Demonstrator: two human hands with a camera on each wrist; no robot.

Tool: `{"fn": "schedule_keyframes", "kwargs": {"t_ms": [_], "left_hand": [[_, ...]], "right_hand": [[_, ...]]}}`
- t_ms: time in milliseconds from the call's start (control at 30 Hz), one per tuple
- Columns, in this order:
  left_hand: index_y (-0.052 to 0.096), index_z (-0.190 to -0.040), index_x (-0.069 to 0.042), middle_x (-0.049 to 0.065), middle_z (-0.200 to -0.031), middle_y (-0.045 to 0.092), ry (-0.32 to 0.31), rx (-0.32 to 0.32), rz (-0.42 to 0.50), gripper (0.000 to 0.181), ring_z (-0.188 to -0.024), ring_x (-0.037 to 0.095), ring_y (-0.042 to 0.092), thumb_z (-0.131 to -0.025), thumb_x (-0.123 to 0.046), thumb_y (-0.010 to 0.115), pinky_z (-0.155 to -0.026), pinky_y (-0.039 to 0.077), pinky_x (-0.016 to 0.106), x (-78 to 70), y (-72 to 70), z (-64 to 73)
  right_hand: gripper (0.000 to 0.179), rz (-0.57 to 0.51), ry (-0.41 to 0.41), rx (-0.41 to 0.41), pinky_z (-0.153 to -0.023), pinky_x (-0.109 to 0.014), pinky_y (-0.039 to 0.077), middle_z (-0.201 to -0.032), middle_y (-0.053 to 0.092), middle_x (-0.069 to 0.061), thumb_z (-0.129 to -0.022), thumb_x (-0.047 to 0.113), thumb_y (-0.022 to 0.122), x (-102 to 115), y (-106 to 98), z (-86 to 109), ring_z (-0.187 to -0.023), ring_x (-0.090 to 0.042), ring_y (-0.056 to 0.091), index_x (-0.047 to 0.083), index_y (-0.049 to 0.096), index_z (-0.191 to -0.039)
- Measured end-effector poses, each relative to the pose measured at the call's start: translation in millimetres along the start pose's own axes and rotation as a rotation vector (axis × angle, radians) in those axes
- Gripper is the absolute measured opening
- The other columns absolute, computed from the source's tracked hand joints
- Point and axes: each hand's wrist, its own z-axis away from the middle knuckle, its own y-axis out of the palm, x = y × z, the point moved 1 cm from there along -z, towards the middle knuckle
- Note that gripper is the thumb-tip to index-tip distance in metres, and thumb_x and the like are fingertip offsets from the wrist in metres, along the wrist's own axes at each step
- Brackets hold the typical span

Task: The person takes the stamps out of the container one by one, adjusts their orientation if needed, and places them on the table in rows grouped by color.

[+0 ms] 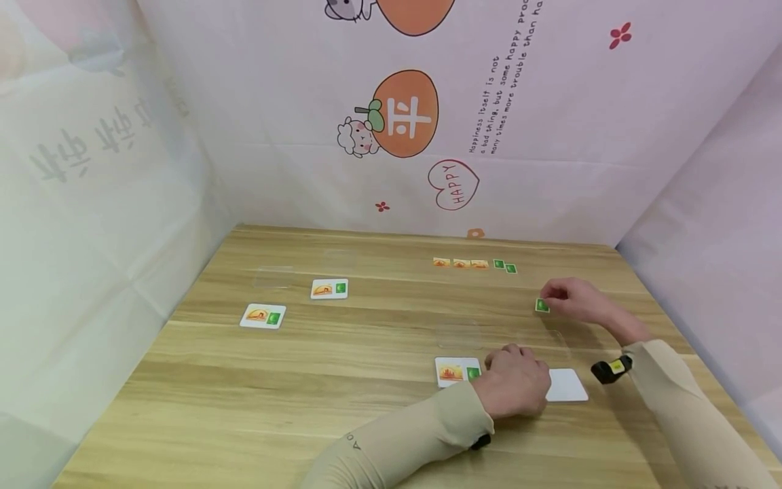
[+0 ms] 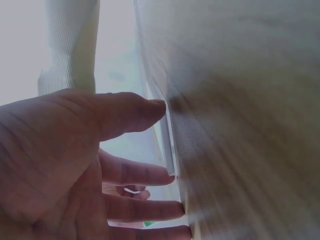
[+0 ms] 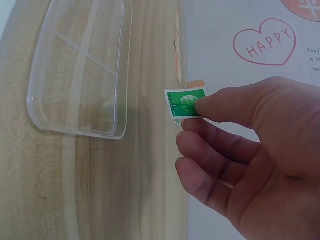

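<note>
My right hand [image 1: 577,299] pinches a small green postage stamp [image 3: 187,102] between thumb and forefinger, above the table's right side. A pale globe-like print shows on the stamp, and the other fingers curl loosely below it. Lower down, my left hand [image 1: 516,380] rests at the left end of a blank white card [image 1: 567,386]. In the left wrist view its fingers are fairly straight, with thumb tip and forefinger tip right at the card's edge [image 2: 170,145]. Left of this hand lies a white card with an orange and a green stamp [image 1: 452,372], partly covered by the sleeve.
Two more stamped cards [image 1: 330,288] [image 1: 263,316] lie on the left. Loose orange stamps [image 1: 461,263] and two green stamps [image 1: 504,266] sit near the back edge. Clear plastic cases [image 3: 80,75] lie behind the cards. Patterned cloth [image 1: 293,136] hangs around the table.
</note>
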Motion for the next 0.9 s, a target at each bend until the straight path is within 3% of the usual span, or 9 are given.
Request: {"fn": "schedule_keyframes", "kwargs": {"t_ms": [400,900], "left_hand": [[0.056,-0.125,-0.037,-0.006,-0.128,0.053,-0.006,0.0,0.01,0.039,-0.11,0.019,0.053,-0.092,-0.058,0.053,-0.076,0.052,0.044,-0.2,0.2,-1.2],[0.054,-0.127,-0.036,-0.006,-0.13,0.052,0.011,0.012,0.0,0.04,-0.113,0.019,0.051,-0.093,-0.057,0.051,-0.074,0.053,0.044,2.0,-1.0,0.3]], "right_hand": [[0.011,-0.001,0.057,0.018,-0.063,-0.025,0.044,-0.088,0.067,-0.006,-0.093,0.008,0.063,-2.7,1.2,-10.8,-0.075,-0.013,0.052,0.003,0.068,-0.1],[0.013,0.011,0.042,0.004,-0.061,-0.026,0.043,-0.085,0.067,-0.005,-0.093,0.007,0.061,-12.3,-1.9,-23.1,-0.072,-0.012,0.051,0.001,0.068,-0.102]]}}
